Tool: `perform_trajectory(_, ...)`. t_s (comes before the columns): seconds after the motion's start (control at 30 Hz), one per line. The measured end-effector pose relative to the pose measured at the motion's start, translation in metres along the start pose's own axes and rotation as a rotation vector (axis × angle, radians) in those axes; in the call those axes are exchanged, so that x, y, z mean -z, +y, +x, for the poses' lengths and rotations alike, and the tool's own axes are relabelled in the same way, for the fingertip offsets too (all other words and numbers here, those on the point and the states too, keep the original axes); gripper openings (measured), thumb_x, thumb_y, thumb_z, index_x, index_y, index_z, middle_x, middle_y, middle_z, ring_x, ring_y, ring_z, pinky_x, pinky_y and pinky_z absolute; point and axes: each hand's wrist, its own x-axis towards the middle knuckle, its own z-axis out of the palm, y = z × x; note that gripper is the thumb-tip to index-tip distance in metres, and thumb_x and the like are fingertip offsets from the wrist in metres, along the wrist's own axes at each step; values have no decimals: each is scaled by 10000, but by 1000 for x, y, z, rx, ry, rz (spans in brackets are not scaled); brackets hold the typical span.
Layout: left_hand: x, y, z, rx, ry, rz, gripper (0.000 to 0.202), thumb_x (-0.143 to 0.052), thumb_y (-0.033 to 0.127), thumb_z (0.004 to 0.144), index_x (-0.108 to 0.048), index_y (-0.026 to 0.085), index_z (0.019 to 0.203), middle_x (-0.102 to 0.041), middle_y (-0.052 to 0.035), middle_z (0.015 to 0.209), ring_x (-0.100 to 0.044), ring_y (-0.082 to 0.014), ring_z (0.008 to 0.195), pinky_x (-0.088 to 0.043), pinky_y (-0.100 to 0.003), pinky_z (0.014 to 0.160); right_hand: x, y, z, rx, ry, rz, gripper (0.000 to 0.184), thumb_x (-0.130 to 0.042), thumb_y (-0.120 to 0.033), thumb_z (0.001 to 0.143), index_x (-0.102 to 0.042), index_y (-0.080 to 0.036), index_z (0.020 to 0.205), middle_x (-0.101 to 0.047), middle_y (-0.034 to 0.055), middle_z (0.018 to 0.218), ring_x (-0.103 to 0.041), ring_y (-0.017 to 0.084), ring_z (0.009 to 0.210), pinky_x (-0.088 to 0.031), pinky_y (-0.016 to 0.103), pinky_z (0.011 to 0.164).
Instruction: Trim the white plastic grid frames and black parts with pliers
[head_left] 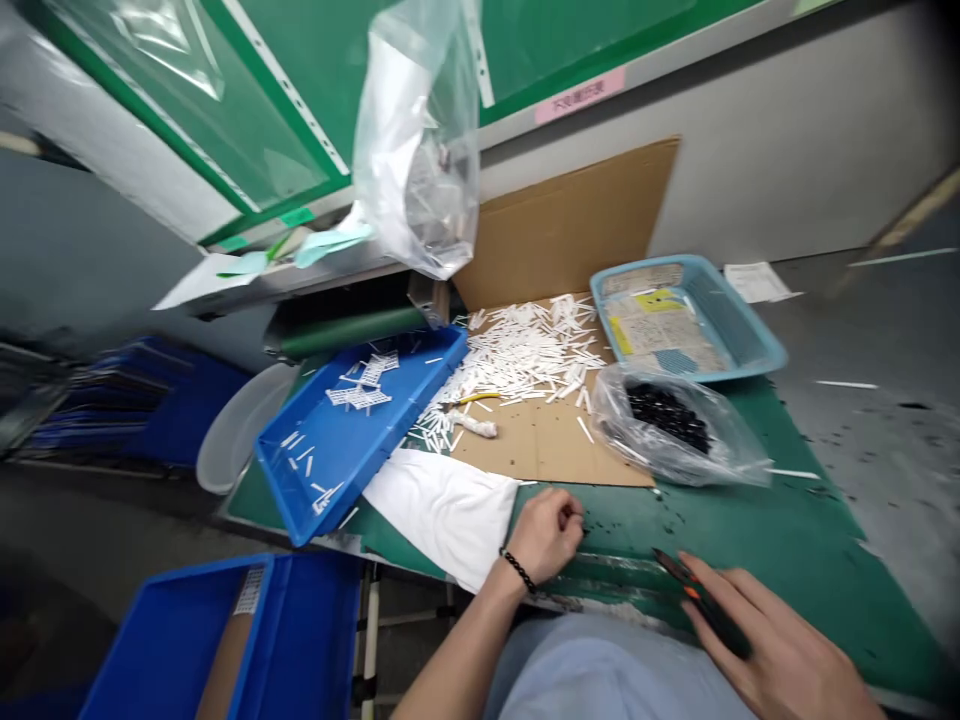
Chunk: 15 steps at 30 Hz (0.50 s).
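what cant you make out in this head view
All in the head view:
Left hand: its fingers hide whatever they pinch.
Right hand: the bottom edge cuts it off, and it covers part of the dark-handled tool.
Black pieces: the clear plastic bag blurs their shape.
Printed label on the blue crate: too small to read.

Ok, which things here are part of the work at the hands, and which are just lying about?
Part of the work, by the look of it:
- left hand, at small black pieces on the green mat
- right hand, holding a black-and-orange hand tool
- clear bag of black pieces

Probably just lying about:
- yellow-handled cutters
- white strips
- blue tray
- paper-lined light-blue basket
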Motion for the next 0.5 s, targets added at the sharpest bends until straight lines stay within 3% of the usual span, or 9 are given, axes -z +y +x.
perform_trajectory(0.13,-1,5,-7,206,0,-478,174,-653,284,765,-680,161,885,-632,-49,757,-535,-145,667,-398,-262,600,-15,4,2,66,7,-30,440,-431,-434,929,-483,-260,1330,-603,59,948,-623,186,798,-491,286,612)
perform_trajectory(0.27,-2,14,-17,350,-42,-830,396,-804,387,639,-700,129,922,-647,-57,774,-523,-121,648,-359,-234,562,0,-16,23,148,-38,-88,427,-466,-355,924,-479,-207,1325,-579,68,964,-578,186,816,-471,317,708)
perform_trajectory(0.5,6,20,-24,378,-126,-998,344,-798,394,685,-632,134,836,-575,7,708,-448,-57,591,-316,-187,547,24,-41,53,195,-213,-211,454,-517,-223,870,-471,-147,1316,-527,71,914,-482,209,797,-404,349,714)
